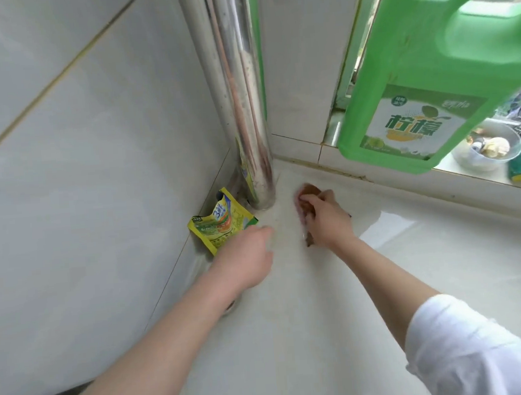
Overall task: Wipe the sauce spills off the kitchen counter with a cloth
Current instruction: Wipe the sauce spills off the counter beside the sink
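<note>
Right hand bunched over the cloth, fingers curled and pinching it against the worktop near the metal pipe. Cloth stained brown; sauce itself hard to make out, faint smear just beside the pipe base at most. Left hand beside the yellow sachet; blurred, fingers' state cannot be told. Best approach, judged: press flat, drag away from the corner toward open worktop, refold to a clean face. Sachet likely worth lifting clear to reach underneath.
</note>
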{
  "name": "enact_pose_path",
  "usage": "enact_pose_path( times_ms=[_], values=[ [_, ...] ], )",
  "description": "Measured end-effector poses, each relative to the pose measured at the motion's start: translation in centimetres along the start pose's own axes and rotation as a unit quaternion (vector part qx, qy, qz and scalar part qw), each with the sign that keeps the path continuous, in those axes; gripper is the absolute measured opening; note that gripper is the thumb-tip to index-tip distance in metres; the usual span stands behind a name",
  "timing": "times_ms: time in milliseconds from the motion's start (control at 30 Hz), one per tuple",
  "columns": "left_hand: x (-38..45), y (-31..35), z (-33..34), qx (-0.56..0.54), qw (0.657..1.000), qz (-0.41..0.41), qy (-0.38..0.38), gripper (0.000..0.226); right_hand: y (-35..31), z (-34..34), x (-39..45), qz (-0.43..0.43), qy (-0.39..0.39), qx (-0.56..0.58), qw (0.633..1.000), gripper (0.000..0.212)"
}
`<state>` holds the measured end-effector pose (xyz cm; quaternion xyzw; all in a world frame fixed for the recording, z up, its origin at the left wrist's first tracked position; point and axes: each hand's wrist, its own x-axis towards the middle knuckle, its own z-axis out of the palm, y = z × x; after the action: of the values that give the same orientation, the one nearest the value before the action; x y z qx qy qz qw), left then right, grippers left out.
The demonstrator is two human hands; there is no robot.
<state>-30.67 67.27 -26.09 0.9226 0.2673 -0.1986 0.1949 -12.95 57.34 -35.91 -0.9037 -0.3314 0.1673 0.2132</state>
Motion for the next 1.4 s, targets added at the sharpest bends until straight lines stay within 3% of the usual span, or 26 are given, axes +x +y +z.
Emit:
enact_pose_path(
  times_ms=[33,100,200,267,400,433,567,633,833,1033,1200,1267,1400],
  values=[
    [-0.5,-0.5,-1.2,-0.018,0.997,-0.007,0.076,0.036,-1.1,0.7,-0.5,0.006,0.014,-0.003,1.0,0.041],
    [-1.4,-1.8,-3.5,-0.021,0.979,-0.035,0.201,0.03,-3.4,2.6,-3.1,-0.074,-0.014,-0.001,0.997,0.037],
    [-1.9,-3.1,-5.3,0.011,0.957,-0.084,0.278,0.033,-4.1,3.9,-6.7,-0.226,-0.122,0.001,0.966,0.036],
    [-1.8,-3.0,-5.1,0.028,0.961,-0.09,0.261,0.04,-3.3,3.0,-6.2,-0.232,-0.133,-0.007,0.964,0.036],
    [-1.4,-2.9,-3.9,0.058,0.967,-0.122,0.216,0.043,-2.4,2.3,-4.2,-0.03,0.001,0.01,1.0,0.036],
    [-1.5,-3.0,-3.7,0.07,0.966,-0.131,0.213,0.042,-3.1,2.6,-4.5,-0.028,0.008,0.011,1.0,0.036],
    [-2.0,-2.6,-4.0,0.136,0.962,-0.123,0.204,0.047,-5.2,5.0,-7.2,-0.213,-0.084,0.003,0.973,0.034],
    [-2.4,-2.7,-5.1,0.162,0.95,-0.104,0.245,0.043,-5.2,4.9,-7.2,-0.265,-0.129,-0.004,0.956,0.035],
    [-2.6,-3.0,-7.8,0.241,0.9,-0.046,0.361,0.048,-8.9,5.5,-4.6,-0.137,-0.08,-0.014,0.987,0.036],
    [-2.2,-3.2,-7.6,0.263,0.898,-0.022,0.352,0.05,-9.7,6.5,-6.0,-0.297,-0.204,-0.018,0.933,0.04],
    [-2.1,-3.7,-7.3,0.256,0.898,-0.001,0.357,0.054,-9.7,6.0,-2.1,-0.147,-0.096,-0.064,0.982,0.042],
    [-2.2,-3.6,-7.1,0.246,0.909,-0.014,0.337,0.052,-10.4,6.8,-3.0,-0.179,-0.113,-0.052,0.976,0.038],
    [-1.9,-3.7,-5.8,0.196,0.943,-0.04,0.265,0.047,-8.5,5.6,-6.2,-0.298,-0.222,-0.005,0.928,0.03]
  ],
)
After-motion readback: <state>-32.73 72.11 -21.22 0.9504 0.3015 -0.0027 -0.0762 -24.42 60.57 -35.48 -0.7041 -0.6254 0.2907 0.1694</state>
